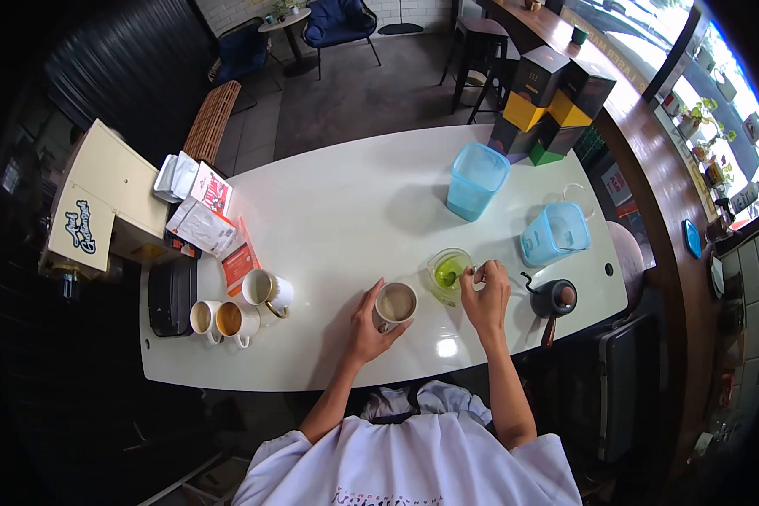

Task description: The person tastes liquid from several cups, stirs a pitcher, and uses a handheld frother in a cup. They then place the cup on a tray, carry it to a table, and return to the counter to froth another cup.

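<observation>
My left hand (369, 328) is wrapped round the side of a cup (396, 304) with a greyish-beige inside, standing upright on the table. Just right of it is a clear glass cup (447, 271) holding bright green liquid. My right hand (487, 297) is closed at the glass's right rim, its fingers pinching what looks like a spoon (453, 277) dipped in the green liquid; most of its handle is hidden by the fingers. To the right of that hand sits a dark gooseneck kettle (553, 298) with a brown handle.
Two blue translucent containers (478, 181) (555, 234) stand at the back right, before stacked dark boxes (538, 76). Several mugs (237, 320), packets (201, 226) and a black case (173, 295) occupy the left side. The white table's (329, 202) front edge runs close to my body.
</observation>
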A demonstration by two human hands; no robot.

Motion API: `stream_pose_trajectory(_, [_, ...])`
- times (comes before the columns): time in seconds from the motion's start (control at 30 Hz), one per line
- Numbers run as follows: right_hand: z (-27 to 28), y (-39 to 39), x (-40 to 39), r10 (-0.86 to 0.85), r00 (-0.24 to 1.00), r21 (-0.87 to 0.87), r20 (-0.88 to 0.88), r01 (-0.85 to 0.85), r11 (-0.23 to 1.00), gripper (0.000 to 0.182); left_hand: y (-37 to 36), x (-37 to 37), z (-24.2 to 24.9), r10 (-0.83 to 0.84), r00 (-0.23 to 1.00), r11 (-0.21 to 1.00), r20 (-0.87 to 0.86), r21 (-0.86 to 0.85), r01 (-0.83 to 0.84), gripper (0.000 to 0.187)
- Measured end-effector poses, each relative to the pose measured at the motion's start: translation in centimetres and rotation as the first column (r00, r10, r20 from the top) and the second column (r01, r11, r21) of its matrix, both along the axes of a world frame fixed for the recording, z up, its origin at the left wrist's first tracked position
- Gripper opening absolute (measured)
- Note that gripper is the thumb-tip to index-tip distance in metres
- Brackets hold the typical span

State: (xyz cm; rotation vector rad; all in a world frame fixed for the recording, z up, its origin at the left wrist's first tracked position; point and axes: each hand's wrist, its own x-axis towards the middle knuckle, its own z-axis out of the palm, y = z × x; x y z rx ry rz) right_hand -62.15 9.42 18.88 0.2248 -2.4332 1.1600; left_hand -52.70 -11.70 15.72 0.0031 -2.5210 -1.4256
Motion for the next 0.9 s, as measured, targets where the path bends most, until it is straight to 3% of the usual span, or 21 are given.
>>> stream_pose_trajectory(0.1, [0.1, 0.0, -0.2, 0.013, 0.993, -0.136, 0.113, 0.002, 0.991, 0.026, 0.0, 0.2, -0.3, -0.017, 1.0, 0.999, 0.014, 0.028, 0.017, 0.088])
stream_pose_trajectory(0.5, [-0.5, 0.5, 0.1, -0.008, 0.985, -0.191, 0.171, 0.041, 0.981, 0.025, 0.0, 0.1, -0.7, -0.032, 0.999, 0.999, 0.001, 0.04, 0.032, 0.09])
stream_pose_trajectory(0.7, [-2.3, 0.9, 0.3, -0.074, 0.958, -0.303, 0.276, 0.16, 0.939, 0.03, 0.2, -0.3, -1.3, -0.023, 0.998, 0.999, -0.054, 0.027, 0.024, 0.093])
stream_pose_trajectory(0.83, [-3.4, 0.4, 0.2, -0.14, 0.959, -0.269, 0.247, 0.207, 0.941, 0.031, -0.1, -0.7, -1.3, -0.051, 0.997, 0.998, -0.05, 0.04, 0.053, 0.092])
stream_pose_trajectory(0.9, [-3.5, 0.0, 0.1, -0.165, 0.965, -0.334, 0.206, 0.228, 0.915, 0.038, -0.4, -0.9, -1.3, -0.07, 0.996, 0.997, -0.05, 0.033, 0.071, 0.091])
